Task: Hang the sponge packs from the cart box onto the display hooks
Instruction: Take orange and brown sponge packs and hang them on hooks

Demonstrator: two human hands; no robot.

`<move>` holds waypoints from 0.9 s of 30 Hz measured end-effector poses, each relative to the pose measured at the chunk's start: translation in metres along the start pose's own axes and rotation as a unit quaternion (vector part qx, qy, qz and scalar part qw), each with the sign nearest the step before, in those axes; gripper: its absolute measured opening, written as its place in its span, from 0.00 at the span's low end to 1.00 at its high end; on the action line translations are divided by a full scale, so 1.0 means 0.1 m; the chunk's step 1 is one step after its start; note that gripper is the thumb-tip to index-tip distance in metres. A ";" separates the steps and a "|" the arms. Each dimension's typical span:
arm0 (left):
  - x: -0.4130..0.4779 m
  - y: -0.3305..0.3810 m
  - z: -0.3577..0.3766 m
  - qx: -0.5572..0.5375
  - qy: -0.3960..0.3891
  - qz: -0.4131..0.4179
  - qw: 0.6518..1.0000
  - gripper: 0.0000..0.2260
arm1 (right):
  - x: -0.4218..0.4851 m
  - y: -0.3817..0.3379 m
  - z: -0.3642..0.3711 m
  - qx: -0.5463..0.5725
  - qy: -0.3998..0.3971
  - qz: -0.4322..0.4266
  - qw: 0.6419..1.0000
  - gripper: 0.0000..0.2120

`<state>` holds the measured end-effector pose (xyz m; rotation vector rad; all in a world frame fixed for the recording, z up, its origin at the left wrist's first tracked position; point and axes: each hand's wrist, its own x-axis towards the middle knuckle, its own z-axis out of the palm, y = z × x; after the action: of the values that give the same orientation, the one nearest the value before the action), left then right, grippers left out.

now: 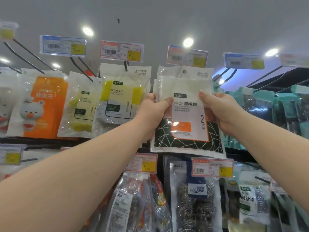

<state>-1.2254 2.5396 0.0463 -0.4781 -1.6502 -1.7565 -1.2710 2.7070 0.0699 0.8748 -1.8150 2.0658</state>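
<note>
Two bare forearms are seen reaching up and forward from the bottom corners of the view. The left hand (155, 109) is clamped on the left edge of a sponge pack (187, 111), with the thumb laid across the front of the pack. The right hand (222, 111) is clamped on the right edge, its thumb pressed near the printed label. The pack is held upright, in front of the top row of the display, directly below a red-bordered price tag (187, 57). A round hang hole (184, 71) is visible near the top of the pack, and no hook is seen through it. More than one pack appears to be held together, since further edges are seen stacked behind the front one on the left side. The lower part of the pack is printed black with white lines, and an orange patch is shown on its white label.

Just to the left, a pack with yellow sponges (122, 97) is hung on a black hook (125, 66) under another red-bordered tag (121, 51). Further left, an orange pack with a cartoon bear (45, 106) is displayed. Teal packs (270, 111) are hung on the right. On the row below, steel wool packs (194, 198) are hung behind yellow-marked price tags. Round ceiling lights (188, 42) are seen above the display.
</note>
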 end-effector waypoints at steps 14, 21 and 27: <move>0.06 -0.06 -0.04 0.012 0.007 -0.015 1.000 0.13 | 0.08 -0.03 0.03 -0.037 0.009 0.016 0.999 0.13; 0.17 -0.10 -0.01 0.066 0.023 -0.024 0.997 0.07 | 0.16 -0.01 0.02 -0.045 0.020 0.025 0.998 0.15; 0.28 -0.25 0.00 0.137 0.036 -0.028 0.989 0.07 | 0.32 0.09 0.03 -0.097 0.025 0.036 0.994 0.14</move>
<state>-1.2620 2.5334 0.0471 -0.2406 -1.8326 -1.5339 -1.3002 2.6964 0.0815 0.7089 -2.0064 1.8932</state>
